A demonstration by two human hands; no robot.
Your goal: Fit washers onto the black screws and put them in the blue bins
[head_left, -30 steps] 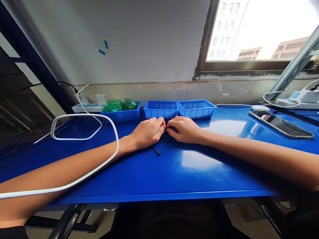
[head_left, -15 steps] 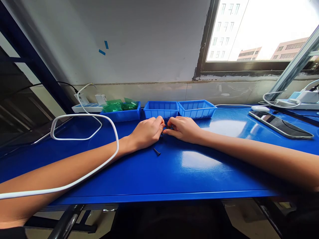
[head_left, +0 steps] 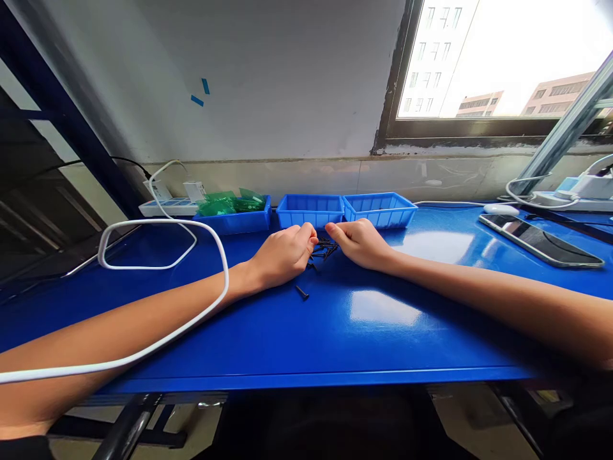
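A small pile of black screws (head_left: 326,249) lies on the blue table between my two hands. My left hand (head_left: 285,253) is closed at the pile's left edge, its fingertips pressed together; whatever they hold is hidden. On the right side of the pile, my right hand (head_left: 364,244) is curled shut with the thumb laid over the fingers, and I cannot see what is inside. One loose black screw (head_left: 302,292) lies apart, nearer the front of the table. Behind the hands stand a middle blue bin (head_left: 310,209) and a right blue bin (head_left: 380,211).
Green plastic bags fill the left blue bin (head_left: 234,222). A white cable (head_left: 225,268) loops up across my left forearm. A phone (head_left: 541,240) lies at the right, near a white mouse-like object (head_left: 500,209). Power strips (head_left: 167,208) stand along the wall.
My right hand has drawn back slightly to the right and its fingers have curled in, with the thumb now raised. More of the screw pile shows. My left hand has hardly moved.
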